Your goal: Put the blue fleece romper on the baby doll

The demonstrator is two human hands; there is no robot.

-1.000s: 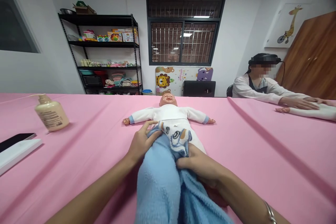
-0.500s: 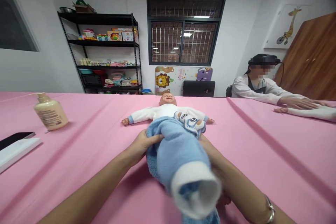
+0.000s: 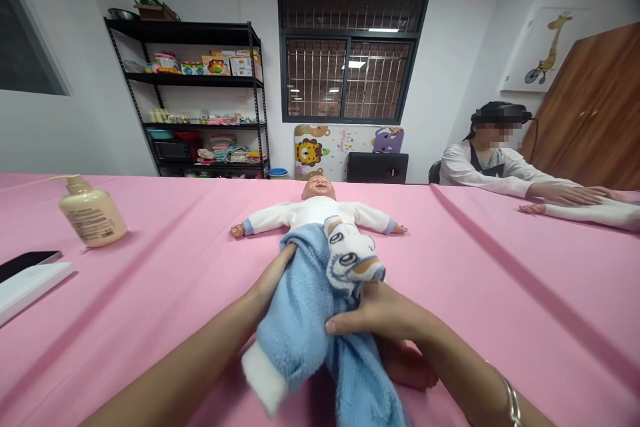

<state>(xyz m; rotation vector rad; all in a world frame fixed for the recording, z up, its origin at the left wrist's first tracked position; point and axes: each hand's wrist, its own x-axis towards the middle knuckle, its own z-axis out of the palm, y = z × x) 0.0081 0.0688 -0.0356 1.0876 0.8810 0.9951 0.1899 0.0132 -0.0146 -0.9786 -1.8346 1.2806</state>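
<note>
A baby doll [image 3: 320, 210] in a white top with blue cuffs lies on its back, arms spread, head away from me. Fluffy blue trousers [image 3: 303, 320] with white cuffs and a cartoon animal face lie bunched over its lower body. My left hand [image 3: 281, 263] reaches behind their left side, its fingers hidden by the cloth. My right hand [image 3: 383, 310] grips the trousers on the right below the animal face, thumb across the front. A bare doll foot [image 3: 423, 373] shows beneath my right forearm. One trouser leg hangs toward me.
A pump bottle [image 3: 94, 213], a dark phone [image 3: 27, 263] and a white box [image 3: 35, 290] are at left on the pink-covered table [image 3: 165, 260]. A co-worker [image 3: 493, 160] at right touches another doll [image 3: 590, 215]. Shelves [image 3: 190, 80] stand behind.
The trouser leg that pointed toward me has swung down to the left. My right hand has come out from behind the cloth onto its front; my left thumb has gone behind it.
</note>
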